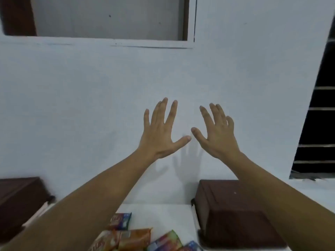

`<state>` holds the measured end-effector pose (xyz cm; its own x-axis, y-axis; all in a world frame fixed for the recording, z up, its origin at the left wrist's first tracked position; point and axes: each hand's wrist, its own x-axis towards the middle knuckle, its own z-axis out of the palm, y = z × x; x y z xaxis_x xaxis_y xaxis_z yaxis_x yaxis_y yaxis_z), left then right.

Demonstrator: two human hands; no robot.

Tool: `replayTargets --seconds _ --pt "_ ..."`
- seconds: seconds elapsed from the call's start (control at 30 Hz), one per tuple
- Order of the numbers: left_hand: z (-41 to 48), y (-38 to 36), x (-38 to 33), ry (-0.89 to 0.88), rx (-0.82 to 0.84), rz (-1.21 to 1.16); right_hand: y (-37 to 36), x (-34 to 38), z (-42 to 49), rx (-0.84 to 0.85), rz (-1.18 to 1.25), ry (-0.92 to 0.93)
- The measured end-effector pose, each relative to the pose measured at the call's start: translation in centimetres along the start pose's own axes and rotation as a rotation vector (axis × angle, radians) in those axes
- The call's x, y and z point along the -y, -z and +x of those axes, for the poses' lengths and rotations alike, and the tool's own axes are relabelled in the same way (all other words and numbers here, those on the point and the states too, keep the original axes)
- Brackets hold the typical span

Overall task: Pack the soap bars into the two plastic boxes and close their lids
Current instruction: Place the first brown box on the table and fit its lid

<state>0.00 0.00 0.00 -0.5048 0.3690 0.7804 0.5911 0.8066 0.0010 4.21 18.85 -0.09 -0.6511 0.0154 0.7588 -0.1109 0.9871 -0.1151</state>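
My left hand (161,131) and my right hand (217,133) are raised side by side in front of the pale wall, backs toward me, fingers spread, holding nothing. Far below them, several wrapped soap bars lie on a white surface at the bottom edge: an orange one (134,239), a red and blue one (120,221) behind it, and a multicoloured one (166,241) to the right. A brown plastic box (233,214) with its lid on stands at the right. Another brown box (16,201) sits at the left, partly out of view.
The white surface (163,216) runs up to a pale wall (90,105). A framed recess (108,19) is high on the wall. A dark barred window (319,124) is at the right edge.
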Motion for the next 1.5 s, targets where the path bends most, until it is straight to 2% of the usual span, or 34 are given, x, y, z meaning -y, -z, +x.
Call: replayTargets --seconds 0.13,0.23,0.4,0.53,0.63,0.73,0.83,1.1,1.27,1.5 --pt "-6.2 -6.6 -4.7 0.053 0.216 -0.165 -3.1 -3.6 -8.1 0.156 0.042 -0.12" --pt "-11.4 -11.8 -8.1 0.078 0.342 -0.282 -4.8 -7.7 -14.1 0.213 0.043 -0.205" --pt "-16.7 -16.2 -12.2 0.264 0.493 -0.465 -5.1 -12.3 -20.5 0.123 0.045 -0.436" --pt "-18.9 -18.6 -13.0 0.406 0.547 -0.573 -5.1 -15.5 -23.7 0.116 0.151 -0.676" --pt "-19.9 -20.1 -12.9 0.556 0.591 -0.703 -5.3 -17.8 -25.4 0.175 0.286 -0.802" --pt "-20.2 -20.2 -13.2 0.609 0.595 -0.792 -5.5 -18.7 -26.9 0.266 0.46 -0.912" --pt "-20.1 -20.0 -13.6 0.624 0.582 -0.846 -5.6 -19.0 -27.2 0.286 0.546 -0.931" --pt "-18.4 -19.0 -13.2 0.639 0.504 -0.837 -4.8 -19.5 -25.7 0.136 0.612 -0.908" --pt "-16.1 -17.4 -11.8 0.669 0.481 -0.857 -3.7 -19.5 -23.6 0.133 0.615 -0.833" --pt "-12.9 -14.1 -9.7 0.832 0.464 -1.089 -2.1 -19.0 -21.3 0.055 0.742 -0.761"
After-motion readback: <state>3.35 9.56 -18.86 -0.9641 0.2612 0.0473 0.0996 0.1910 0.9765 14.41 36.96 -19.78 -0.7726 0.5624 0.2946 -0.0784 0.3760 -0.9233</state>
